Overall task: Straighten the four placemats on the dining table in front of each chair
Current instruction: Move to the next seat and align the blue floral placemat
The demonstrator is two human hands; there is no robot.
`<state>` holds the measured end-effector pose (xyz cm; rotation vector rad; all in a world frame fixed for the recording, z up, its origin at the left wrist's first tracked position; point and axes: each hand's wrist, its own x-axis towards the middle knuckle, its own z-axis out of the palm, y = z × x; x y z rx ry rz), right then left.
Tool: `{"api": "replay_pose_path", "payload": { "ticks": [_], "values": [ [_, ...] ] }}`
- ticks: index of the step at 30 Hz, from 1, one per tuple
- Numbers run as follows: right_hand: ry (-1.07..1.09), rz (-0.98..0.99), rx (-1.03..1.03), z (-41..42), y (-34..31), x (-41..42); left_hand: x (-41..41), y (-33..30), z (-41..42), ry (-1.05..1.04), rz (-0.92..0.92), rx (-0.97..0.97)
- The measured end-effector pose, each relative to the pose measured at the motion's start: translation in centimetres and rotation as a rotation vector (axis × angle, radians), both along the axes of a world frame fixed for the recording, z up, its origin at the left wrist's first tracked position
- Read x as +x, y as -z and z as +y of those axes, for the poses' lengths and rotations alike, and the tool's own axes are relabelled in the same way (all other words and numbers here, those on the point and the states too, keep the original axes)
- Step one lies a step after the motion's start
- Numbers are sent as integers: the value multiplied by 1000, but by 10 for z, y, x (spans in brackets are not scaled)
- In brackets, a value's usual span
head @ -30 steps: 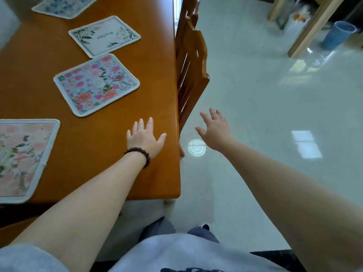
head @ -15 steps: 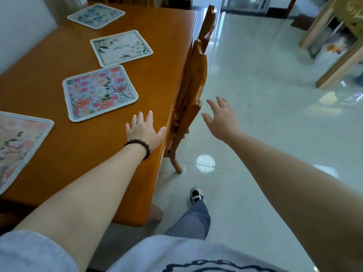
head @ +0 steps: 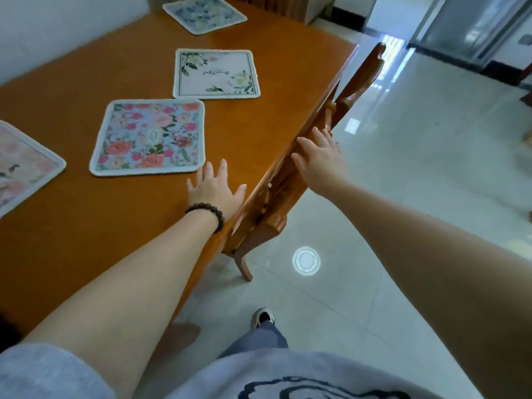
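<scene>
Four placemats lie on the orange wooden table (head: 86, 231). A pale pink floral mat (head: 20, 165) is cut off at the left edge. A blue mat with pink roses (head: 149, 138) lies in the middle, and a white mat with script (head: 216, 74) sits just beyond it. A blue-patterned mat (head: 204, 13) lies at the far end. My left hand (head: 214, 190), with a bead bracelet, rests flat and open on the table, fingertips just short of the rose mat's near right corner. My right hand (head: 319, 159) lies spread against the top rail of a wooden chair (head: 359, 82).
The chair is pushed against the table's right edge, one leg (head: 244, 267) on the glossy tiled floor (head: 403, 182). My foot (head: 262, 316) stands beside the table. A white wall (head: 57, 30) runs along the table's far left side. A doorway (head: 475, 27) opens at the back right.
I have stepped forward along the table, so the mats appear nearer. My left hand slid towards the rose mat. My right hand moved from mid-air onto the chair's top rail.
</scene>
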<state>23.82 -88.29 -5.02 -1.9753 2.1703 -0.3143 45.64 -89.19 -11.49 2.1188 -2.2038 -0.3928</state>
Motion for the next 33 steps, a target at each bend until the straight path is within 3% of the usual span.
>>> {"api": "replay_pose_path", "payload": {
  "ticks": [25,33],
  "values": [
    [-778,7,141,-277,47,30,-30,8,-117,-749,-73,110],
    [-948,14,185,-321,56,54,-32,4,-126,-957,-62,106]
  ]
}}
